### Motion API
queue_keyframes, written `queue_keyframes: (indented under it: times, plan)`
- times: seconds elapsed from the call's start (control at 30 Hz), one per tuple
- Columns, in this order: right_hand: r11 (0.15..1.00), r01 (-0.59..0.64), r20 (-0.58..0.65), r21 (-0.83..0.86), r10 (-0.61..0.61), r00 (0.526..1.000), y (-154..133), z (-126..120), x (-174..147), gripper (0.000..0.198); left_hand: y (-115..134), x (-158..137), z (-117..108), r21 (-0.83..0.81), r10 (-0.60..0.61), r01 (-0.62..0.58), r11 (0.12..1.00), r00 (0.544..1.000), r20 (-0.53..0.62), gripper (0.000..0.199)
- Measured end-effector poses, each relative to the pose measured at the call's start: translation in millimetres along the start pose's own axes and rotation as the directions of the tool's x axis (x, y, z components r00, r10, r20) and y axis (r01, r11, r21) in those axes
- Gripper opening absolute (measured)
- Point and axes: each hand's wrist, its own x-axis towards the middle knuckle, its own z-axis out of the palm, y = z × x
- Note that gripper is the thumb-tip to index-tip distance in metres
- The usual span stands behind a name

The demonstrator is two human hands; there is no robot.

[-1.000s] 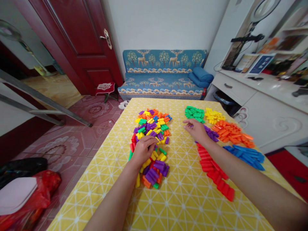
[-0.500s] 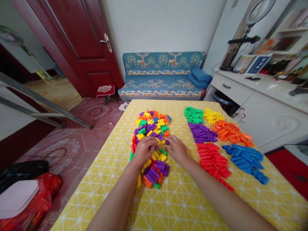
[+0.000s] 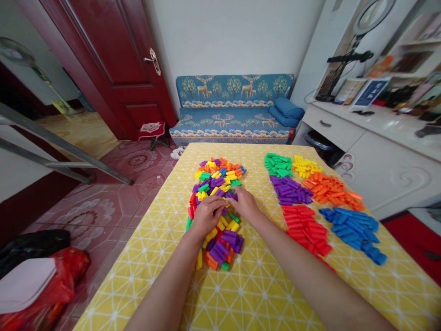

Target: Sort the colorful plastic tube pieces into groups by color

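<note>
Both hands rest on the mixed pile at frame centre: left hand and right hand curled, grasp unclear. Pieces look light, stiff, slippery; pinch sides.

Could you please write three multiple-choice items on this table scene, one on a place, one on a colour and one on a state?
1. Where does the pile of red plastic blocks lie?
A. right of the mixed heap of coloured plastic blocks
B. on the floor
C. on the sofa

2. What colour is the sorted pile farthest from the camera, beside the yellow blocks?
A. blue
B. green
C. red

3. How are the left hand and right hand placed?
A. raised in the air
B. down on the mixed heap
C. on the blue blocks

Answers: 1 A, it sits right of the heap; 2 B, green blocks lie there; 3 B, both rest on the heap.
</note>
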Motion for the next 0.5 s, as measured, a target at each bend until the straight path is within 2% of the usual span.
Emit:
queue_keyframes:
  times: [0.13, 0.3, 0.4, 0.47, 0.5]
  plan:
    - [0.998, -0.055, 0.039, -0.031, 0.056, 0.998, 0.4, 2.5, 1.7, 0.015, 0.7, 0.1, -0.7, 0.016, -0.019, 0.019, 1.0, 1.0, 0.003, 0.022]
    - [0.982, -0.109, 0.085, 0.153, 0.097, 0.992, 7.3, -4.0, -6.9, 0.012, 1.4, 0.3, -2.0, 0.031, -0.009, 0.009, 0.999, 1.0, -0.003, 0.021]
    - [0.972, -0.06, 0.057, 0.226, 0.049, 0.997, 19.2, -32.6, -6.6, 0.016, 1.6, 0.4, -2.5, 0.022, -0.008, 0.008, 1.0, 1.0, -0.005, 0.02]
    - [0.993, -0.046, -0.016, 0.107, 0.048, 0.999, 33.7, -64.5, -0.9, 0.023, 1.3, 0.2, -2.5, 0.017, -0.004, 0.004, 1.0, 1.0, -0.004, 0.019]
    - [0.998, -0.063, -0.069, -0.021, 0.061, 0.996, 42.7, -82.1, 3.4, 0.026, 0.9, 0.2, -2.3, 0.016, -0.002, 0.002, 1.0, 1.0, -0.003, 0.019]
